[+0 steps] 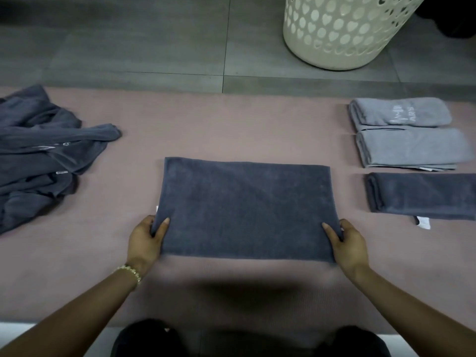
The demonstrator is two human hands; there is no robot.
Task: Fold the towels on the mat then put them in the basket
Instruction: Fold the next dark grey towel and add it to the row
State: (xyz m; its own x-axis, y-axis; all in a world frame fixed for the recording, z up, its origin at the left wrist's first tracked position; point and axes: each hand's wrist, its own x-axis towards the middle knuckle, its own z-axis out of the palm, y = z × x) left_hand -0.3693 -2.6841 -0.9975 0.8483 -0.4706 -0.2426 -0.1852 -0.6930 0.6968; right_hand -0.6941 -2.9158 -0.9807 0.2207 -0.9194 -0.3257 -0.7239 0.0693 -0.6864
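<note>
I see the dark grey towel (pixel 244 207) lying flat as a rectangle in the middle of the pink mat (pixel 231 124). My left grip (pixel 145 240) pinches its near left corner, thumb on top of the cloth. My right grip (pixel 347 243) pinches the near right corner the same way. Bare mat lies open past the towel's far edge and along both sides.

A crumpled pile of dark towels (pixel 43 155) sits to the left, apart from the towel. On the right lie a folded light grey towel with a logo (pixel 401 112), a second light grey one (pixel 412 148) and a folded dark towel (pixel 422 195), near the right edge. The white basket (pixel 342 32) stands on the grey tiled floor (pixel 128 47) beyond the mat's far right.
</note>
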